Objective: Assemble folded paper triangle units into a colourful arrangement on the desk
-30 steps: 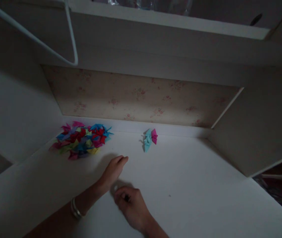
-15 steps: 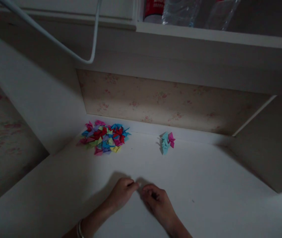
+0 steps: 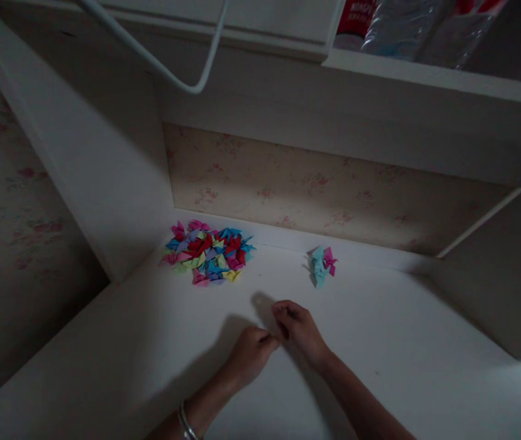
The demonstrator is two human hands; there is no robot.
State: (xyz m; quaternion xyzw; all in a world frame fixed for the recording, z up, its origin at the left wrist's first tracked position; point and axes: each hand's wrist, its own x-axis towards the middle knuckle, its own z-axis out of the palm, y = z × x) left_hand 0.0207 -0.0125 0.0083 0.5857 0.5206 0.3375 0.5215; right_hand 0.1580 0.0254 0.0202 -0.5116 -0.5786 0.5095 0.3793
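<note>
Over the white desk, my left hand (image 3: 251, 353) is closed in a pinch, its fingertips pointing right. Just beyond and right of those fingertips, my right hand (image 3: 302, 333) is curled with thumb and forefinger pressed together. Anything between the fingers of either hand is too small or too dark to make out. Farther back on the left lies a pile of folded paper cranes (image 3: 207, 250) in red, pink, blue, green, yellow and purple. A small cluster of light-blue paper cranes (image 3: 319, 267) and a magenta paper crane (image 3: 329, 261) sits at the back right, apart from both hands.
White desktop (image 3: 379, 330) extends around the hands, with a side panel (image 3: 104, 171) at left and floral wallpaper (image 3: 297, 186) behind. A bent white tube (image 3: 193, 88) hangs overhead. Clear plastic bottles (image 3: 400, 27) stand on the upper right shelf.
My right hand has moved forward, away from me, and its fingertips now lie beyond my left hand's. The view has shifted, so the desk and cranes appear farther right.
</note>
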